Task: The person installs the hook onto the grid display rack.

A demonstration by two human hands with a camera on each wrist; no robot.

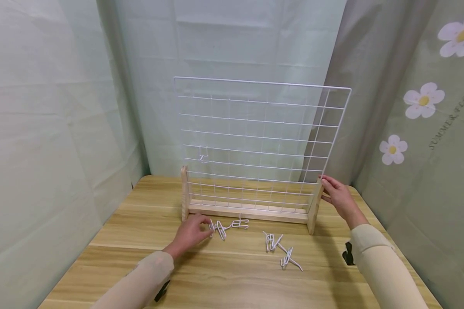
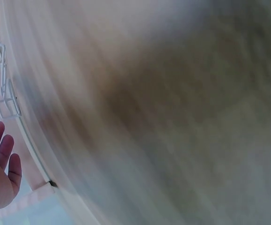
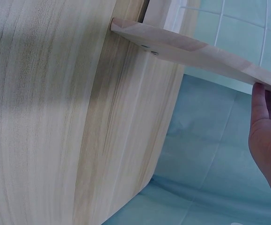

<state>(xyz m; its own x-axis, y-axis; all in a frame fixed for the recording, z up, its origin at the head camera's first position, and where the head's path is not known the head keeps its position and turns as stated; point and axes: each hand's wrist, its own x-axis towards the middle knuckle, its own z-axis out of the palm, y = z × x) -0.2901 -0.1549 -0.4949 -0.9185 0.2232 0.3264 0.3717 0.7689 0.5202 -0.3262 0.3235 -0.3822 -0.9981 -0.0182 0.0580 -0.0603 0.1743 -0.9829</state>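
Observation:
A white wire grid panel (image 1: 263, 141) stands upright in a wooden stand (image 1: 247, 211). My right hand (image 1: 340, 199) holds the top of the stand's right side piece (image 1: 314, 210); in the right wrist view, fingertips meet the edge of that wooden side piece (image 3: 196, 51). Near the stand's left foot, my left hand (image 1: 193, 231) reaches over the table with thumb and fingers apart, fingertips right at the leftmost of several white wire hooks (image 1: 221, 230). In the left wrist view, loosely bent fingers (image 2: 4, 150) are below white hooks (image 2: 2, 79); part of the hand is cut off.
More white wire hooks (image 1: 272, 242) lie on the wooden table (image 1: 224, 274) right of centre. One hook (image 1: 203, 154) hangs on the grid's left part. Pale green curtains (image 1: 232, 43) enclose the back and sides. Black clips (image 1: 348, 254) show beside both sleeves.

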